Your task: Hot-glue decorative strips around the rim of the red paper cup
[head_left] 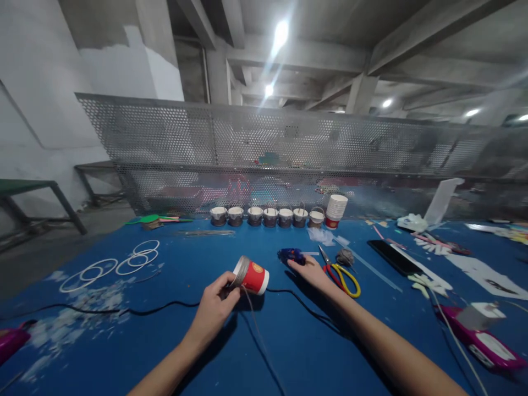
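My left hand (215, 305) is closed around a red and white paper cup (254, 276), which is tilted on its side above the table. Grey cord (242, 268) is wound around the cup at the end near my fingers, and a loose strand trails down toward me. At the middle of the table, my right hand (310, 270) grips a dark blue glue gun (292, 254) low over the surface; a pale glue stick (311, 253) shows behind it. Just right of this hand lie scissors (350, 281) with red and yellow handles and a grey ball of cord (345, 257).
Several cord-wrapped cups (270, 217) stand along the back beside a stack of paper cups (337, 206). White rings (138, 258) lie left. A black cable (165, 305) crosses the blue table (157, 341). A phone (394, 257) and gloves (431, 245) are at right.
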`<state>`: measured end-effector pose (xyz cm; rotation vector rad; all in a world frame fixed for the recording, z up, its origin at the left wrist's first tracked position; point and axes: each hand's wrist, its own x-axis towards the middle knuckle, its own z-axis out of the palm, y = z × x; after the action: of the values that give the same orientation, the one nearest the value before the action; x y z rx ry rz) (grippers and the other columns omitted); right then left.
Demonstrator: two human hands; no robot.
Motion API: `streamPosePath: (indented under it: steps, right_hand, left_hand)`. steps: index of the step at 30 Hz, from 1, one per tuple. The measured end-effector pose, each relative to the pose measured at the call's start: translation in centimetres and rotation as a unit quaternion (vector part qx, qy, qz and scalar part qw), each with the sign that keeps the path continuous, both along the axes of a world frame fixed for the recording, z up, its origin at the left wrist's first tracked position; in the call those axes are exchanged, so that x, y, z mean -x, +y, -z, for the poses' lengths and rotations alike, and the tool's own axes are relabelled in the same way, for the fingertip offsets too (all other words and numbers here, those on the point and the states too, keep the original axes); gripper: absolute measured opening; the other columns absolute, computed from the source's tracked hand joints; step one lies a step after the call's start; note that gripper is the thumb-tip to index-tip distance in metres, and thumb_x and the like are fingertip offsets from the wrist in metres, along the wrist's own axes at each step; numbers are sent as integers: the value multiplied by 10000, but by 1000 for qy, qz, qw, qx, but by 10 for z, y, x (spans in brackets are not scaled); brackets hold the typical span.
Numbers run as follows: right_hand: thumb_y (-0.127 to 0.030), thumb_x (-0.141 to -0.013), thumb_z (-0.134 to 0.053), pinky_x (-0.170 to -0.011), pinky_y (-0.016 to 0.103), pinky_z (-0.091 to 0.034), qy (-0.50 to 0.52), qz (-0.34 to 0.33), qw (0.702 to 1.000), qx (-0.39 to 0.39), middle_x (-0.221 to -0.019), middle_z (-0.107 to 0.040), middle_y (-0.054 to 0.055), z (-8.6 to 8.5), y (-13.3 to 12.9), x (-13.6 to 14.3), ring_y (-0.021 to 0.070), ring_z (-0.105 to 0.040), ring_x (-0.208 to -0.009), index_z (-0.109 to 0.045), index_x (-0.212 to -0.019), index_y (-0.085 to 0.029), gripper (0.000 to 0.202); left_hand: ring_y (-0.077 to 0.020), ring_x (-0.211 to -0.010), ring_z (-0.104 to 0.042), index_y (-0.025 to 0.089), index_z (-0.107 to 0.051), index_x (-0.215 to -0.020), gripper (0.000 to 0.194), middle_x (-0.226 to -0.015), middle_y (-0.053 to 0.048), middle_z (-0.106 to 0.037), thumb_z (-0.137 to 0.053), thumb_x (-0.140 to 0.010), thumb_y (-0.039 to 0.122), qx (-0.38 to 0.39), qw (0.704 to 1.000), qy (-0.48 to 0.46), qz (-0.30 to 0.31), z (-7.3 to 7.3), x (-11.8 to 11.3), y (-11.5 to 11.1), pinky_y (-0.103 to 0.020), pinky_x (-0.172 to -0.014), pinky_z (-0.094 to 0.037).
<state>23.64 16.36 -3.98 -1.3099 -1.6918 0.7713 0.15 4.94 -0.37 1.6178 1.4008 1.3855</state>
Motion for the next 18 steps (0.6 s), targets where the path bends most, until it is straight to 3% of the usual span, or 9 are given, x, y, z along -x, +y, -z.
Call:
streamPosePath:
  steps: [5,8,12,15,18]
  right_hand:
    - [-416,-671,-633,-601,314,-436,5,69,997,-44,-625,-539,-11,-12,-25,-23,187,-522,-622,-514,-678,-218,231]
    - [-427,-728,-588,-603,292,-437,29,58,996,-57,-665,-532,-17,-22,-47,-16,165,-521,-626,-508,-736,-216,226]
    - [-310,-711,-639,-607,264,-450,160,-91,980,74,-651,-538,-41,-21,-74,26,136,-543,-619,-531,-806,-209,176]
    - [-202,-629,-678,-711,286,-465,229,-97,959,139,-737,-575,-23,-12,-83,56,140,-576,-722,-552,-816,-203,225]
    - [-153,-579,-690,-716,279,-479,320,-93,922,195,-840,-598,-12,-7,-88,70,136,-606,-760,-549,-846,-214,308]
  left_hand:
    - [-175,-663,-594,177,-617,-724,103,-691,-17,-650,-545,-724,250,-4,999,-22,-24,1,2,2,-259,-618,-471]
    - [-163,-621,-573,177,-616,-748,121,-678,-9,-637,-532,-738,265,-10,1000,0,-29,5,0,2,-244,-573,-451]
    - [-173,-664,-591,185,-623,-772,134,-718,-14,-638,-503,-768,246,-53,996,75,-12,11,-5,0,-255,-626,-472]
    - [-183,-724,-613,189,-615,-810,128,-776,-26,-647,-496,-767,208,-93,988,120,-1,13,-7,-2,-269,-688,-488]
    - [-186,-738,-609,189,-606,-826,120,-804,-37,-646,-500,-771,196,-121,980,157,-2,14,-7,-4,-279,-701,-491]
